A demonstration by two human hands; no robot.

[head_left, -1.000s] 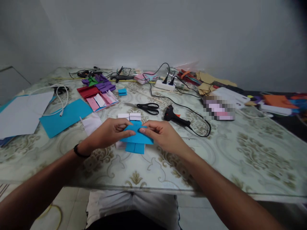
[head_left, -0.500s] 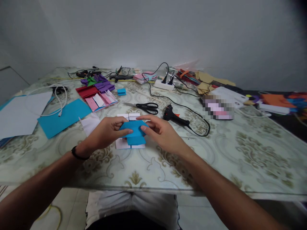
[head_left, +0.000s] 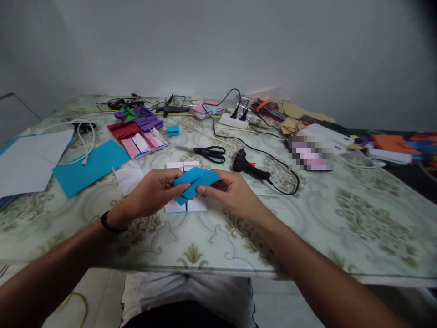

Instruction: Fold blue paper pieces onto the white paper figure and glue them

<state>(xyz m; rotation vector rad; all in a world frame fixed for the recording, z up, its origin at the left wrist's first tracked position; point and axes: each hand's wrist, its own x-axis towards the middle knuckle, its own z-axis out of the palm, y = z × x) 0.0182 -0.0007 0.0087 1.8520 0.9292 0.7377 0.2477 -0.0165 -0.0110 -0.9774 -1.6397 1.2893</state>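
A folded piece of blue paper is held between both hands, tilted, above the table. My left hand pinches its left side, thumb on top. On the right side my right hand grips it, the thumb on the near face and the other fingers behind, partly hidden. Beneath it lie white folded papers with blue edges, partly covered by the blue piece. Black scissors rest just beyond the hands, and a black glue gun lies to the right of them.
At left are a blue sheet, white paper and a white cable. Pink folded paper and a small blue folded piece lie beyond. A white power strip with black cords sits at the back.
The blue paper has been turned in my hands, from lying fairly level with a flap toward me to a slanted position. My right fingers have moved from its top edge to behind it.
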